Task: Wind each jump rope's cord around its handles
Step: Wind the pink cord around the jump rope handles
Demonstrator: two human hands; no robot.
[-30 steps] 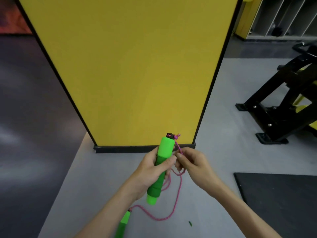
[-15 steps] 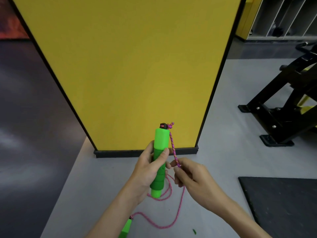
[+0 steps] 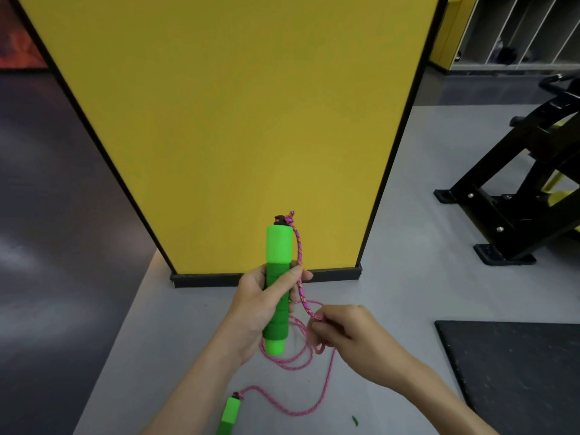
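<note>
The left hand (image 3: 257,306) is clenched round the lower half of a green handle (image 3: 277,246) and holds it upright, cap at 12 o'clock. That leaves the upper half bare, probably as the place for the first turns. The pink cord (image 3: 299,255) leaves the cap and runs down the handle's 3 o'clock side, just beside the left fingertips. It ends in the right hand (image 3: 357,340), at 4 o'clock from the handle.

The right hand pinches the cord between thumb and forefinger, with the other fingers curled loosely under. The stretch from cap to pinch looks nearly taut (likely so a turn will lie snug rather than sag). No turn is on the handle yet, so I judge the winding is only starting.

Slack cord loops below the handle at 6 o'clock and trails to the other handle (image 3: 230,412) at the bottom edge. Whether that one lies on the grey floor (image 3: 392,246) or hangs, I cannot tell. A yellow panel (image 3: 235,120) stands at 12 o'clock and a black mat (image 3: 514,372) lies at 4.
</note>
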